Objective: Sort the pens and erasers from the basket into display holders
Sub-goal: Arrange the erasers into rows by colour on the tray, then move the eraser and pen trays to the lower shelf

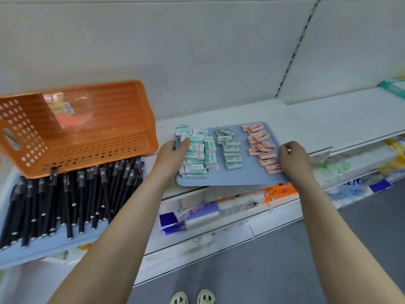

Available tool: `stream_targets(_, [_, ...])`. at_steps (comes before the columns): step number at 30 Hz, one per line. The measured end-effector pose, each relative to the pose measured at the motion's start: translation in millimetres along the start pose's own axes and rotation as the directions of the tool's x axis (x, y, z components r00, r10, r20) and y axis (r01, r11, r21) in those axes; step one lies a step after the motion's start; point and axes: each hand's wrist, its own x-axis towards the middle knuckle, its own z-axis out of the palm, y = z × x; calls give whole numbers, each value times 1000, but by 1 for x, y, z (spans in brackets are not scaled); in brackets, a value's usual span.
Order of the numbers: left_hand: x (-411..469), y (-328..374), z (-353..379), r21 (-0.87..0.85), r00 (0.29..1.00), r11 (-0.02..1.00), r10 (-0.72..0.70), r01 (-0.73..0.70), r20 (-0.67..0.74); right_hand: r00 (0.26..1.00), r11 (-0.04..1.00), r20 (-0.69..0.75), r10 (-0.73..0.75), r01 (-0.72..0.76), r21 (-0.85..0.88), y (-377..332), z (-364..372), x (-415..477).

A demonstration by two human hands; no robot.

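Observation:
A blue tray (245, 176) lies on the white shelf, holding white-and-teal erasers (197, 154), smaller teal erasers (231, 150) and pink erasers (262, 148) in rough columns. My left hand (173, 154) grips the tray's left edge, thumb on the white erasers. My right hand (293, 159) holds the tray's right edge with curled fingers. An orange perforated basket (76, 150) sits tilted at the left, its front edge resting over several black pens (72, 194) spread on a second light-blue tray (43, 249).
The white shelf (328, 119) runs right, with a teal packet (392, 86) at its far end. Lower shelves hold tissue packs (197, 213) and coloured packets (359, 183). The grey floor and my shoes (192, 298) lie below.

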Motion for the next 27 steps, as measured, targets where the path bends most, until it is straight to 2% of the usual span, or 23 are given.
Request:
stream_targets(12, [-32, -4, 11, -123, 987, 980, 153, -157, -43, 996, 986, -86, 24, -9, 166, 10, -10, -25])
stream_targets(21, [-64, -20, 4, -128, 948, 948, 304, -291, 99, 968, 977, -213, 131, -90, 193, 31, -23, -90])
stream_targets(27, [-93, -32, -7, -124, 924, 949, 312, -291, 222, 917, 958, -293, 270, -226, 174, 41, -39, -161])
